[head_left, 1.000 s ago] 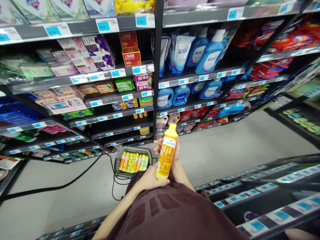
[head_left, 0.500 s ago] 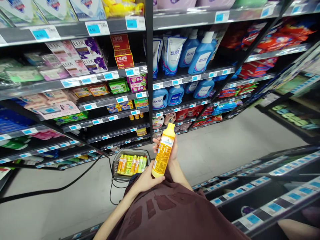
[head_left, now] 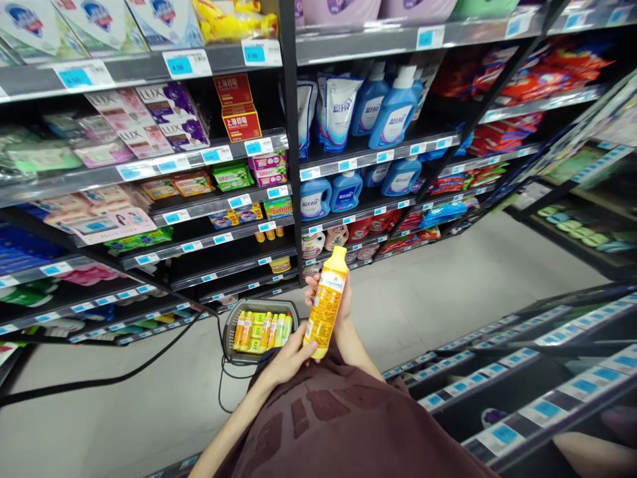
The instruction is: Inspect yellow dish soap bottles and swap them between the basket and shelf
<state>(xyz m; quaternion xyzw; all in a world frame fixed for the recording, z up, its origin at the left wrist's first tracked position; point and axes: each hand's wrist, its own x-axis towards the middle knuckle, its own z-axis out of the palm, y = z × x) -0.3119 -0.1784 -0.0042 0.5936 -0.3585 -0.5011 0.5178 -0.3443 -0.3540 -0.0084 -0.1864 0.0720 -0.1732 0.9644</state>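
Close in front of my body I hold a yellow bottle [head_left: 327, 304] with a yellow cap, its printed orange label facing up at me. My left hand [head_left: 294, 353] grips it near the base, the thumb lying across the lower front. Around its upper part, from behind and the right, my right hand [head_left: 344, 302] is closed, fingertips showing at the left edge. To the left, a grey basket [head_left: 229, 332] stands on the floor with several yellow, orange and green bottles [head_left: 267, 330] inside.
Shelves [head_left: 373, 154] ahead carry blue detergent bottles [head_left: 395, 114], soap boxes [head_left: 172, 116] and red bags [head_left: 507, 137]. A black cable [head_left: 124, 375] crosses the floor [head_left: 423, 285] on the left. Another shelf row [head_left: 542, 408] runs along the lower right.
My left thumb has shifted up from under the bottle's bottom edge onto its lower front. The view has tilted slightly; the bottle stays in both hands.
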